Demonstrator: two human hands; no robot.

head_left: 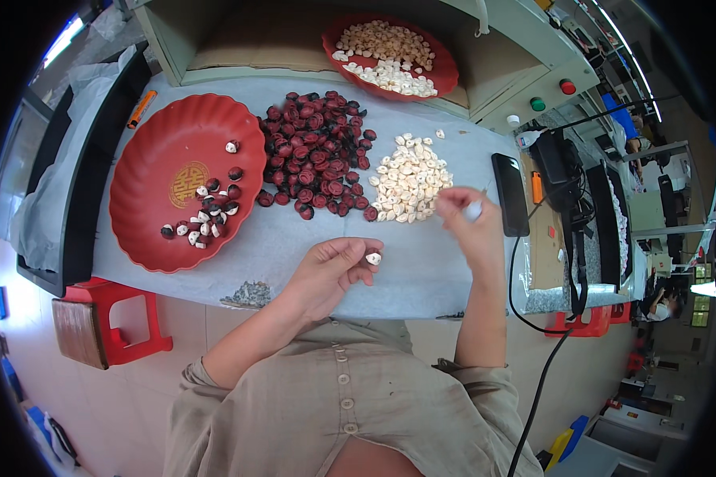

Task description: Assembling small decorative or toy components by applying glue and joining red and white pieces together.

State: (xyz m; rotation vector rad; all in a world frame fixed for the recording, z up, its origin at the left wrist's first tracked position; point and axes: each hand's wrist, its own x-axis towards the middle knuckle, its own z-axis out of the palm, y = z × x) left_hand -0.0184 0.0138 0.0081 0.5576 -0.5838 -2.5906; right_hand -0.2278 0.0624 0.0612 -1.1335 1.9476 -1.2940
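My left hand (334,266) is closed, thumb against fingers, on a small piece (373,258) with a white front and a dark red back. To its right, my right hand (476,226) is closed round a small white, rounded object (472,211), mostly covered by the fingers; its kind is unclear. That hand is beside a pile of small cream-white pieces (410,179). Left of this pile lies a heap of dark red and black rounded, cup-like pieces (314,147). A red scalloped plate (155,167) holds several dark red pieces with white parts joined to them.
A second red plate (450,71) with white and tan pieces stands in a pale green cabinet (517,79) at the back. A black phone (510,195) and an orange-handled tool (537,188) lie at right. A black tray (79,175) borders the left side; a black cable (533,397) hangs at right.
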